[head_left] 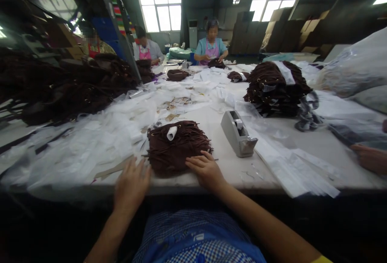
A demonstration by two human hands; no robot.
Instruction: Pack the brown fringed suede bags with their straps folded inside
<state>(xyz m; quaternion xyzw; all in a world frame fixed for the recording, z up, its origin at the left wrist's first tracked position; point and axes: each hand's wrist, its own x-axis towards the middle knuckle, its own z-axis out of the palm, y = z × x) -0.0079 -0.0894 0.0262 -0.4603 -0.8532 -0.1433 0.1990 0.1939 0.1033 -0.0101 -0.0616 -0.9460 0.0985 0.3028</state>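
A brown fringed bag [169, 154] lay flat on a pale worktable [208, 115], close to the near edge, in front of a person in a blue checked apron [193, 238]. A small white roll [172, 133] sat on its upper part. The person's right hand [208, 170] rested on the bag's near right corner, fingers stretched out and gripping nothing. The left hand [133, 182], slightly blurred, was open and held nothing; it was just beside the bag's left edge, and I could not tell whether it touched.

To the right of the bag stood a grey tape dispenser [238, 134], with white strips [290, 162] spread beyond it. Behind those rose a tall stack of brown bags [275, 89]. Crumpled clear plastic [90, 146] covered the table's left side. At the far end, a co-worker in a pink apron [211, 51] handled another brown bag [216, 63].
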